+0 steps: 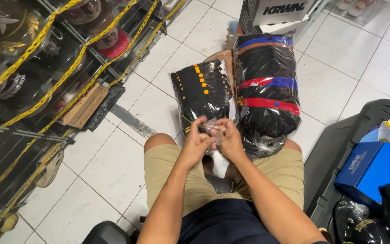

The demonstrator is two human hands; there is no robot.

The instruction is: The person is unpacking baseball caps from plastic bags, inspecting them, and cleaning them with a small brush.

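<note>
White tile floor [113,167] | I'm watching left hand [196,143] and right hand [229,141] pinching the clear plastic end [214,129] of the left cap bundle [201,92] over the knees | wrap looking unopened, right bundle [267,86] lying untouched.

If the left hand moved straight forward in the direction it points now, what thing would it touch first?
The left hand points up and right, toward the right hand, with crumpled clear plastic pinched between them. It would probably press into that plastic and the right hand's fingers first. Beyond them stands the tall plastic-wrapped stack of caps; depth is unclear.
</note>
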